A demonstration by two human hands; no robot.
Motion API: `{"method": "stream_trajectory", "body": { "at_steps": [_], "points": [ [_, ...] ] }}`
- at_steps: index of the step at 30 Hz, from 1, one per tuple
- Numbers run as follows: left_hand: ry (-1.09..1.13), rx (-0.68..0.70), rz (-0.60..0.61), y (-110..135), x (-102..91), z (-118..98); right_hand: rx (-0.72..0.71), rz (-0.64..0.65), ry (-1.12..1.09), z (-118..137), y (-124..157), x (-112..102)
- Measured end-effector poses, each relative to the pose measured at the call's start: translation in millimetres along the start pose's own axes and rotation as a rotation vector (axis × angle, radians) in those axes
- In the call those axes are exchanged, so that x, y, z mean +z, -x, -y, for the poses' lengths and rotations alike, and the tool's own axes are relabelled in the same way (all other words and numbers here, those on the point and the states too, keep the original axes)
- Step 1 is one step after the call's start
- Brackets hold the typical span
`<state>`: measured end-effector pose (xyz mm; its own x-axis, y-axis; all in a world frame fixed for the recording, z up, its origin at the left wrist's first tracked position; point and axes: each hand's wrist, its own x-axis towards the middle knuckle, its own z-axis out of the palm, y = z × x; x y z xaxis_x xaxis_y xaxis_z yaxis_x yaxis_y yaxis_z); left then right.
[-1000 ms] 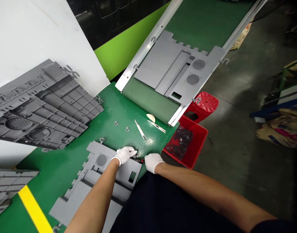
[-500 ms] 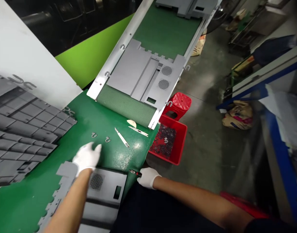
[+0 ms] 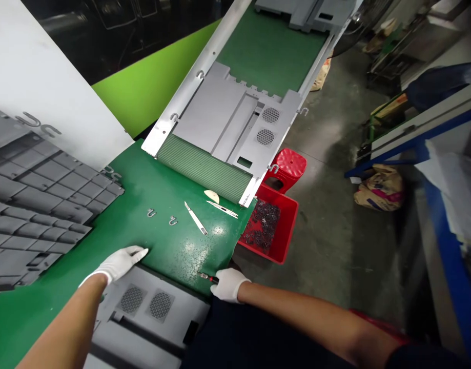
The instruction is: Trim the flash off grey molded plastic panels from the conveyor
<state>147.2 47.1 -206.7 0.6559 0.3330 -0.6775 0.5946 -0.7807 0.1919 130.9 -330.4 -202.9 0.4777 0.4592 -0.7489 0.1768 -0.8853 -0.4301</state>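
**Slip risk around a gloved pinch**

White-gloved right hand (image 3: 229,285) closed on a thin red-and-black-handled tool (image 3: 207,277), metal tip poking out past the fingers, right at the edge of the green-topped desk (image 3: 173,251). White-gloved left hand (image 3: 118,264) open and empty, fingers stretched flat, just above a grey moulded plastic panel (image 3: 150,312) with two round mesh vents.

Main hazard, by judgement: smooth cotton on a slender handle, so a weak pinch could let the tool slide and fall past the desk edge to the concrete floor (image 3: 327,266). Just beyond that edge, a red plastic crate (image 3: 287,241) heaped with small dark metal parts, easy to tip with a careless elbow or wrist. Two slim craft knives (image 3: 196,218) on the green surface, within a short reach of either hand; a blind sweep could catch an edge, and thin gloves offer little protection. Loose U-shaped metal hooks (image 3: 151,212) nearby, small enough to scatter or snag under the panel if it gets dragged across them.
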Motion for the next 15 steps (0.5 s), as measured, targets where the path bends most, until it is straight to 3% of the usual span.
{"method": "stream_trajectory", "body": {
  "at_steps": [3, 6, 9, 15],
  "points": [
    [-0.036, -0.068, 0.142, -1, 0.4, 3, -0.02, 0.017, 0.017, 7, -4, 2],
    [-0.034, -0.099, 0.098, 3, 1.7, 4, -0.039, 0.016, 0.025, 17, -9, 5],
    [0.101, 0.01, 0.067, 9, 5.5, 11, -0.083, 0.006, 0.013, 36, -21, 5],
    [0.313, 0.1, -0.039, 10, 14.8, 30, -0.225, 0.054, 0.04, 111, -66, -4]
  ]
}}
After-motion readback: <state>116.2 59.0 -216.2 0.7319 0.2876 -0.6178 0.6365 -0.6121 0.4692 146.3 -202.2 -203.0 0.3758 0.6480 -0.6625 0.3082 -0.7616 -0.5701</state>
